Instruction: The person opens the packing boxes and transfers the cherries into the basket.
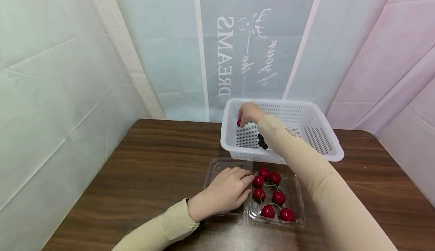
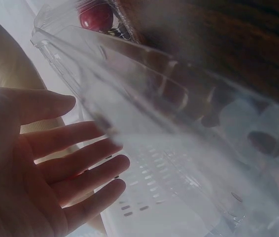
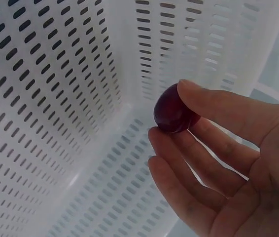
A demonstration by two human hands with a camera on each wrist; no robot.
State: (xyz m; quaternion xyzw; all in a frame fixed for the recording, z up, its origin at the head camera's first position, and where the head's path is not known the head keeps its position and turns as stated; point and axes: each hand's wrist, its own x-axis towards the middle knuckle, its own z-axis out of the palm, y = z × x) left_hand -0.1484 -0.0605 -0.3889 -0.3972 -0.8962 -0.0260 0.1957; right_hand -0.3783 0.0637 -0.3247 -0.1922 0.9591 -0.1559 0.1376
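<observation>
My right hand (image 1: 250,113) is inside the white perforated basket (image 1: 225,142), near its left end. Between thumb and fingers it pinches a dark red cherry (image 3: 175,109), held above the basket floor in the right wrist view. My left hand (image 1: 225,190) lies with its fingers extended over the clear plastic clamshell (image 1: 215,168), at the hinge between lid and tray. Several red cherries with green stems, such as one cherry (image 1: 278,198), lie in the right half of the clamshell. In the left wrist view the left hand (image 2: 65,158) has its fingers spread beside the clear lid.
A dark wooden table (image 1: 146,160) carries everything. The basket stands at its back edge, behind the clamshell. A black strap (image 1: 262,142) hangs below the right wrist. A pale printed curtain (image 1: 180,54) closes off the back, with white sheets (image 1: 51,73) at the sides.
</observation>
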